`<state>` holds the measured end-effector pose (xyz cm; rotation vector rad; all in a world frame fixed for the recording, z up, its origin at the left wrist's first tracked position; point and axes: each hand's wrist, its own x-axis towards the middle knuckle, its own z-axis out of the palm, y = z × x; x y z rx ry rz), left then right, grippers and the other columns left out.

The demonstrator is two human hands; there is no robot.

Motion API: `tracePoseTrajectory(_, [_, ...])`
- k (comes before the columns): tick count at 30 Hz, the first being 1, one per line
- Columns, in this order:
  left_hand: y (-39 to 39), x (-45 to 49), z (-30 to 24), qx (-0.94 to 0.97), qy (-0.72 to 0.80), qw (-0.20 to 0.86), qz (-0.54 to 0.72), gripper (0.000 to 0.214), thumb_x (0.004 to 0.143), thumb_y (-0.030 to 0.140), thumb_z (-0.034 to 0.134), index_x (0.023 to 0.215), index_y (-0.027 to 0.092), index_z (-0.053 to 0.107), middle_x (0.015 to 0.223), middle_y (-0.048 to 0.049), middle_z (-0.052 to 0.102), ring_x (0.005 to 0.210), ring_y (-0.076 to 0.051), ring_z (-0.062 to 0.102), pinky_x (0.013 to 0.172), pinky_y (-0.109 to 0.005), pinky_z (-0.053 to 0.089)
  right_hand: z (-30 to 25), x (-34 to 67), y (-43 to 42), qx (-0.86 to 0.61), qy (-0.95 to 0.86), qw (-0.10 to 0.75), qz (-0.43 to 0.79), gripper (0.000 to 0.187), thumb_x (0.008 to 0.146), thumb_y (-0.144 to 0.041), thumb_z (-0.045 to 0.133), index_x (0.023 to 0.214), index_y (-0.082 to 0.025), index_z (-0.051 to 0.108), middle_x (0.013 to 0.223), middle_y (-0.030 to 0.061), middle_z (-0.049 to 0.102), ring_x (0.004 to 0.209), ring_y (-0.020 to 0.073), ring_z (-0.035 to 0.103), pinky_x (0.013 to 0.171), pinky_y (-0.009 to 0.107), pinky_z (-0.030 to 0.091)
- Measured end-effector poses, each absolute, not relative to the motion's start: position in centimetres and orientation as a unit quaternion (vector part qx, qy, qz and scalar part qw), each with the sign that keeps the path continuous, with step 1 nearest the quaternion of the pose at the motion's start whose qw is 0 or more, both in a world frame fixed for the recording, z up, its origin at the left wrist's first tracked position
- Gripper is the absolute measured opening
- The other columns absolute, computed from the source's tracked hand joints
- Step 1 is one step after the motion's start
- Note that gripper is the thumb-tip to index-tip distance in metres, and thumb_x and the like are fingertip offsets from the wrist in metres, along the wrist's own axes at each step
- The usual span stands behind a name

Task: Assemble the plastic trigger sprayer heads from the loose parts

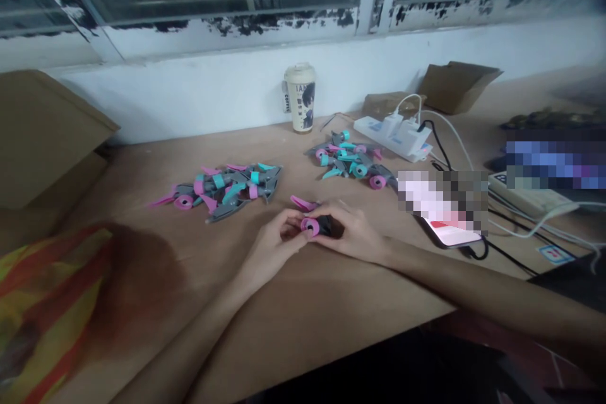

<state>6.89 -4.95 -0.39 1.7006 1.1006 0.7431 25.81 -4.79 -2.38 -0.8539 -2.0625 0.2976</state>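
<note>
Over the near part of the table, my left hand and my right hand meet around one grey and pink trigger spray head. The fingers of my left hand are closed at its pink ring collar, which faces me. Closed on the dark grey body is my right hand, whose fingers hide part of it. A pink trigger sticks out beyond the fingertips. To the left lies a pile of grey spray heads with pink and teal parts. A second pile of similar spray heads lies behind my right hand.
A patterned coffee cup stands by the wall. On the right are a white power strip, cables and a lit phone. Cardboard rises at the left, above a red and yellow bag.
</note>
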Motion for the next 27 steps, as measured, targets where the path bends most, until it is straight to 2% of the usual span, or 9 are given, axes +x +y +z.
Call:
tracePoseTrajectory(5, [-4.5,6.9,0.0,0.682,0.421,0.525,0.286,0.023,0.075,0.028,0.062,0.095,0.016,0.056,0.082,-0.0020,0.061,0.069,-0.011,0.056,0.061,-0.023,0.045,-2.4,25.9,-4.7,-0.316,-0.825,0.445,0.148,0.024,0.076,-0.033,0.067,0.099,-0.028,0.063,0.093,-0.0002,0.071,0.096,0.0180,0.062,0.089,0.039,0.047])
tracePoseTrajectory(9, [-4.4,6.7,0.2,0.679,0.418,0.533,0.283,0.022,0.071,0.022,0.064,0.092,0.016,0.057,0.082,-0.0011,0.060,0.073,-0.012,0.056,0.069,-0.026,0.046,-2.5,25.7,-5.0,-0.278,-0.828,0.454,0.177,0.025,0.077,-0.031,0.067,0.102,-0.031,0.064,0.097,-0.0011,0.071,0.093,0.0169,0.064,0.093,0.041,0.045])
tracePoseTrajectory(13, [-4.3,6.4,-0.1,0.685,0.412,0.534,0.275,0.024,0.069,0.020,0.066,0.091,0.016,0.057,0.080,-0.0005,0.059,0.071,-0.012,0.056,0.068,-0.026,0.046,-2.7,25.5,-5.2,-0.256,-0.833,0.457,0.178,0.027,0.076,-0.028,0.068,0.103,-0.032,0.064,0.098,-0.0013,0.071,0.090,0.0160,0.066,0.092,0.040,0.046])
tracePoseTrajectory(19, [-4.5,6.5,-0.9,0.719,0.418,0.483,0.275,0.027,0.073,0.026,0.065,0.096,0.017,0.056,0.086,-0.0016,0.061,0.072,-0.013,0.056,0.066,-0.026,0.046,-3.0,25.6,-5.1,-0.244,-0.840,0.459,0.154,0.027,0.078,-0.026,0.066,0.105,-0.026,0.064,0.097,0.0025,0.071,0.090,0.0167,0.064,0.084,0.038,0.049])
tracePoseTrajectory(23, [-4.8,6.7,-0.8,0.740,0.436,0.431,0.277,0.027,0.077,0.032,0.062,0.100,0.019,0.055,0.082,-0.0001,0.062,0.071,-0.013,0.057,0.064,-0.024,0.046,-3.0,25.6,-4.8,-0.246,-0.841,0.461,0.142,0.025,0.079,-0.022,0.065,0.104,-0.020,0.065,0.097,0.0047,0.071,0.090,0.0176,0.063,0.084,0.038,0.048])
tracePoseTrajectory(27, [-5.3,7.0,-0.4,0.751,0.469,0.369,0.283,0.025,0.077,0.028,0.060,0.100,0.021,0.056,0.080,0.0013,0.064,0.070,-0.013,0.060,0.064,-0.024,0.047,-2.8,25.7,-4.6,-0.251,-0.844,0.455,0.132,0.021,0.079,-0.021,0.065,0.099,-0.021,0.065,0.097,0.0040,0.071,0.090,0.0171,0.064,0.088,0.039,0.046])
